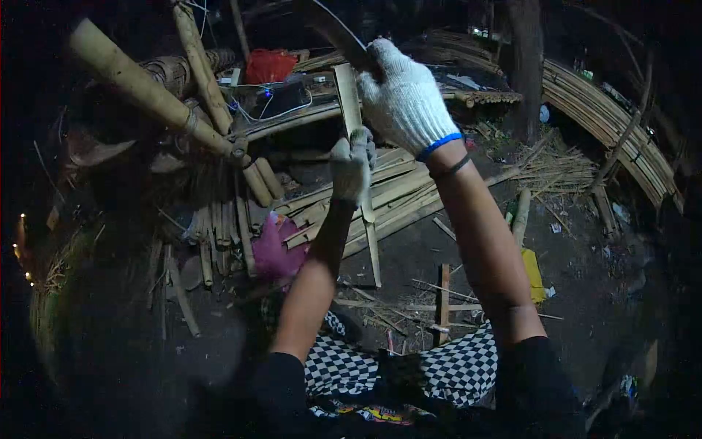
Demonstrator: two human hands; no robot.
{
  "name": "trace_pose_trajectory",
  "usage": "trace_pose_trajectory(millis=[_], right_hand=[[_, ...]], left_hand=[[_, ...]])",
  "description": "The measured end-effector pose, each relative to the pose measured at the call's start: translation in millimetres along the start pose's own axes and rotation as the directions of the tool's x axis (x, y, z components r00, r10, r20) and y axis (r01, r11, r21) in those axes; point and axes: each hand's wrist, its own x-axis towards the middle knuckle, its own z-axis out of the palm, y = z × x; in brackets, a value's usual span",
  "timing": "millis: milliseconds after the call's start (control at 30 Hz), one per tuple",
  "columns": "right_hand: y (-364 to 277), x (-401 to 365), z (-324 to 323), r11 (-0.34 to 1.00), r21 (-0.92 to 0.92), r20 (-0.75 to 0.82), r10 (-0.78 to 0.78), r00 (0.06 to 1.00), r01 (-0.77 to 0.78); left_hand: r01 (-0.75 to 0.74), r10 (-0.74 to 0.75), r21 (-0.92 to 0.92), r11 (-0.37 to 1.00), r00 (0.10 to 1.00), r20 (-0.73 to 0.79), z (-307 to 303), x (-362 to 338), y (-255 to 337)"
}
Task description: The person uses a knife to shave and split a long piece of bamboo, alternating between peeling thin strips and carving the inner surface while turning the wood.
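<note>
A split bamboo strip stands nearly upright in front of me, its lower end reaching down past a stack of bamboo. My left hand, in a pale knit glove, is closed round the strip's middle. Higher up and to the right, my right hand wears a white knit glove with a blue cuff. Its fingers wrap a machete, whose dark blade points up and left, above the strip's top end. The machete's handle is mostly hidden in the glove.
Split bamboo lengths lie stacked behind the strip, beside a pink-purple bag. A thick bamboo pole slants across the left. Bundled long strips curve along the right. A red bag rests on the platform behind.
</note>
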Motion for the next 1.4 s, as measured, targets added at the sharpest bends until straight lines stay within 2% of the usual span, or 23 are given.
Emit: trace_pose_trajectory(millis=[67,133,267,367,433,467,533,667,733,867,967,1000,1033,1100,1167,1233,1300,1400], right_hand=[[2,-1,0,1.000,0.008,0.010,0.018,1.000,-0.019],[4,0,-1,0.999,0.020,0.023,0.049,0.999,-0.049],[6,-2,2,0.999,-0.006,0.021,0.038,0.999,-0.038],[4,-2,2,0.997,0.002,0.046,0.072,0.996,-0.072],[3,-3,1,0.997,0.022,0.039,0.068,0.997,-0.069],[2,-3,1,0.997,0.022,0.039,0.068,0.997,-0.069],[3,-2,0,0.997,-0.022,0.045,0.072,0.996,-0.071],[4,-1,1,0.996,-0.032,0.031,0.087,0.996,-0.086],[4,-1,2,0.994,-0.059,0.032,0.091,0.995,-0.089],[3,-5,5,0.994,-0.084,0.041,0.078,0.996,-0.074],[-14,-10,7,0.957,-0.226,0.081,0.204,0.976,-0.182],[-20,-13,10,0.941,-0.270,0.043,0.223,0.974,-0.204],[-24,-17,13,0.923,-0.311,0.004,0.239,0.971,-0.226],[-31,-22,23,0.891,-0.374,-0.049,0.258,0.965,-0.257],[-34,-26,27,0.895,-0.358,-0.072,0.256,0.964,-0.265],[-39,-31,32,0.906,-0.329,-0.077,0.253,0.964,-0.264],[-42,-33,38,0.912,-0.204,-0.124,0.337,0.933,-0.356],[-39,-41,47,0.921,-0.172,-0.164,0.324,0.932,-0.351]], left_hand=[[0.005,-0.005,-0.025,1.000,1.000,-0.003,3,-2,-1],[0.083,-0.084,-0.039,0.996,0.996,-0.036,8,-4,7],[0.064,-0.062,0.037,0.997,0.996,-0.056,9,-5,4],[-0.002,0.002,0.017,1.000,1.000,0.013,10,-9,5],[-0.123,0.120,0.116,0.986,0.992,0.036,11,-12,5],[-0.123,0.119,0.115,0.986,0.992,0.037,10,-10,2],[0.008,-0.001,0.306,0.952,1.000,-0.021,7,-6,-2],[0.000,0.001,0.234,0.972,1.000,-0.005,13,-9,4],[-0.148,0.134,0.221,0.964,0.988,0.074,13,-11,5],[-0.075,0.066,0.260,0.963,0.997,0.042,6,-12,-3],[-0.146,0.133,0.325,0.935,0.989,0.061,2,-13,-7],[-0.230,0.225,0.368,0.901,0.973,0.057,0,-16,-10],[-0.257,0.254,0.392,0.883,0.965,0.061,-2,-16,-12],[-0.235,0.220,0.356,0.904,0.972,0.082,-8,-16,-15],[-0.190,0.168,0.267,0.945,0.980,0.103,-12,-14,-16],[-0.124,0.109,0.135,0.983,0.988,0.112,-15,-11,-19],[-0.053,0.055,-0.022,0.998,0.992,0.118,-18,-8,-22],[0.057,-0.027,-0.220,0.974,0.990,0.136,-24,-7,-29]])
